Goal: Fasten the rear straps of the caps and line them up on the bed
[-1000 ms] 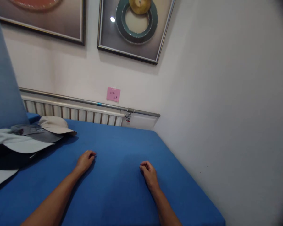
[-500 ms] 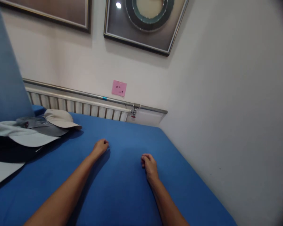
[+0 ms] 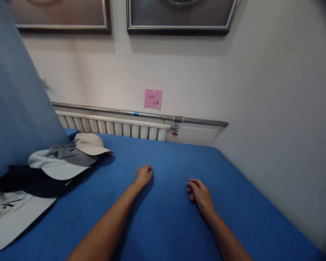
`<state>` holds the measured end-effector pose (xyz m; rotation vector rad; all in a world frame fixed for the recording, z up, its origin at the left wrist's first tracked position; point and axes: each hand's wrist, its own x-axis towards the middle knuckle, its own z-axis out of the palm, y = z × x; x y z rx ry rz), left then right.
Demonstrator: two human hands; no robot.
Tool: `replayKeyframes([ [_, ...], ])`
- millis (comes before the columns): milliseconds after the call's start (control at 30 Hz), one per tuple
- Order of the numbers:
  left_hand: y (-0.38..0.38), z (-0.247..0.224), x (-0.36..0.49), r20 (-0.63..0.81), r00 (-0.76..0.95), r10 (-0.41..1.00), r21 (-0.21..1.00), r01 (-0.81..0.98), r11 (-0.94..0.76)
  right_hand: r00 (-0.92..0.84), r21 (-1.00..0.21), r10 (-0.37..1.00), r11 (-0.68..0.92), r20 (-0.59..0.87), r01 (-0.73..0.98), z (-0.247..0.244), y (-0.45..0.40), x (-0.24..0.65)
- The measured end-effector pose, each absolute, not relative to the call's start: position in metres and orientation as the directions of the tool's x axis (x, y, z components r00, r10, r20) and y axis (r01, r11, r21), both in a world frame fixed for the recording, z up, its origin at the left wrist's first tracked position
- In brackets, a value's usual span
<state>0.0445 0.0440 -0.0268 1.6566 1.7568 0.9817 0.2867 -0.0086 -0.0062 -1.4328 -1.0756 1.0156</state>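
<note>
My left hand (image 3: 143,176) rests on the blue surface (image 3: 165,224) with its fingers curled in, and nothing shows in it. To the right, my right hand (image 3: 202,197) is on or just over the same surface, its fingers loosely bent and a little apart, holding nothing. Left of my hands lies a row of overlapping caps: a beige cap (image 3: 90,144) farthest back, a grey cap (image 3: 78,158), a pale mint cap (image 3: 57,167), a black cap (image 3: 35,182) and, nearest, a white cap (image 3: 24,217) with dark lettering. Neither hand touches a cap.
A blue curtain (image 3: 21,90) hangs at the left. Behind the surface run a metal pipe (image 3: 111,110) and a white radiator (image 3: 126,129) with a red-handled valve (image 3: 175,133). A pink note (image 3: 153,98) and framed pictures (image 3: 179,21) are on the wall. Another wall (image 3: 282,145) borders the right.
The view has levelled and shifted left, showing more of the caps and curtain. The right hand's fingers have loosened slightly. The left hand stays curled.
</note>
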Motion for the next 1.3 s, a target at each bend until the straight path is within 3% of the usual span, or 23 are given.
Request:
replayKeyframes([
  [433, 0.044, -0.043, 0.041, 0.178, -0.069, 0.982, 0.833, 0.542, -0.113, 0.142, -0.972, 0.985, -0.122, -0.095, 0.199, -0.014, 0.053, 0.283],
  [967, 0.038, -0.039, 0.039, 0.125, -0.057, 0.990, 0.886, 0.456, -0.086, 0.068, -0.925, 0.992, 0.070, 0.103, 0.374, -0.037, 0.053, 0.281],
  [1300, 0.033, -0.038, 0.043, 0.165, -0.059, 0.985, 0.890, 0.439, -0.123, 0.031, -0.901, 0.986, 0.136, 0.163, 0.411, -0.034, 0.045, 0.284],
])
